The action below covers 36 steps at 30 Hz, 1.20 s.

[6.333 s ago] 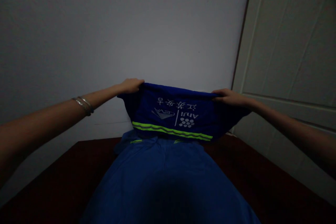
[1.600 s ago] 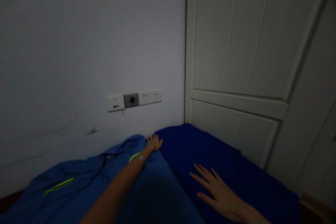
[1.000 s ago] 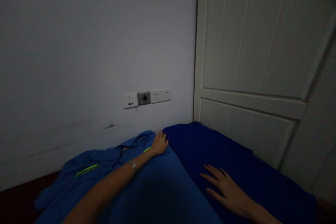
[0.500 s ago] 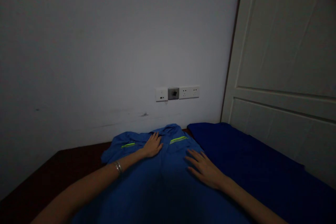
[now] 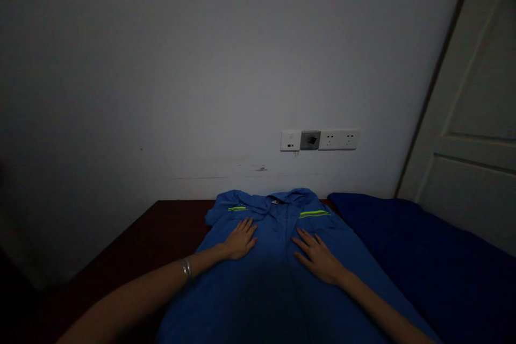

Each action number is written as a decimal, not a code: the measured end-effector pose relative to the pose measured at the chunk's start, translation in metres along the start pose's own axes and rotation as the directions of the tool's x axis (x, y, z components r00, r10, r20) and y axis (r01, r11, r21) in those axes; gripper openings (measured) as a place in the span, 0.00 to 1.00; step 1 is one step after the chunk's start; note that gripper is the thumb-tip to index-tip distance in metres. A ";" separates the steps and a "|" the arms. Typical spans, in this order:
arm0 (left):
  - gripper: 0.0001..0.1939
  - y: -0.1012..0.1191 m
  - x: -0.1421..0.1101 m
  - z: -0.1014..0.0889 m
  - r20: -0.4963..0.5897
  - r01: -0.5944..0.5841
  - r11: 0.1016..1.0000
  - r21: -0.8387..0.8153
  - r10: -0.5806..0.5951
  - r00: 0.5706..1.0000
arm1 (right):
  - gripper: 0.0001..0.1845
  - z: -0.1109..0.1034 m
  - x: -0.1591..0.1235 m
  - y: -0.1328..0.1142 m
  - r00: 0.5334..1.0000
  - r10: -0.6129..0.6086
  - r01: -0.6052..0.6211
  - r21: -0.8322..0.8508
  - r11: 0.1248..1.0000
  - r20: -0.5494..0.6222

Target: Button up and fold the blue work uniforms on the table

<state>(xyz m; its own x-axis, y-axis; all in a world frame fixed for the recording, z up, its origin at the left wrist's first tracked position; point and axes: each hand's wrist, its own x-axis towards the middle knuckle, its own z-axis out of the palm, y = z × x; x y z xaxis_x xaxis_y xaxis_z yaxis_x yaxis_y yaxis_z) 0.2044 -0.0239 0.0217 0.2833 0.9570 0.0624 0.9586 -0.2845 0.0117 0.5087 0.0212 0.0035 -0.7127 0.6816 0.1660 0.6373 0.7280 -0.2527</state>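
Note:
A blue work shirt [image 5: 274,274] with neon-yellow stripes on the chest lies spread on a dark wooden table [image 5: 133,247], collar towards the wall. My left hand [image 5: 241,239] rests flat on the shirt's left chest, fingers stretched out. My right hand [image 5: 318,257] lies flat on the right chest, fingers spread. A bracelet sits on my left wrist. Neither hand holds anything. To the right lies a folded darker blue garment [image 5: 419,258].
A pale wall stands behind the table, with a row of sockets and a switch [image 5: 319,140] just above the shirt's collar. A white panelled door [image 5: 475,129] closes off the right side. The room is dim.
My view has swung left. Both hands left the darker garment's edge and came onto the work shirt's chest, now flat side by side. Earlier I held the darker garment up, folded.

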 end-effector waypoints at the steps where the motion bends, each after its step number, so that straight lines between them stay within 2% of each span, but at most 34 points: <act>1: 0.31 0.000 -0.001 0.001 0.002 0.004 1.000 -0.006 -0.004 1.000 | 0.33 0.002 0.001 0.000 1.000 0.007 -0.007 -0.004 1.000 -0.004; 13: 0.30 0.001 0.001 0.005 -0.023 0.012 1.000 0.001 -0.012 1.000 | 0.33 0.008 0.002 0.004 1.000 0.002 -0.003 -0.022 1.000 -0.030; 26: 0.29 0.005 -0.003 0.009 -0.013 0.076 0.997 0.000 -0.076 0.997 | 0.33 0.008 0.001 0.004 1.000 -0.002 0.001 -0.040 0.999 -0.025; 36: 0.28 0.011 -0.006 0.005 -0.014 0.081 0.997 -0.015 -0.081 0.997 | 0.31 0.012 0.003 0.006 1.000 0.008 -0.008 -0.030 1.000 -0.024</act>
<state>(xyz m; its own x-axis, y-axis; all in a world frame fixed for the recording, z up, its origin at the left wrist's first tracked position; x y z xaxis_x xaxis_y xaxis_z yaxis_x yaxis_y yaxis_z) 0.2130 -0.0325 0.0161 0.2042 0.9760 0.0754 0.9778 -0.2070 0.0318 0.5074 0.0268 -0.0094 -0.7007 0.6886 0.1868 0.6516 0.7242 -0.2256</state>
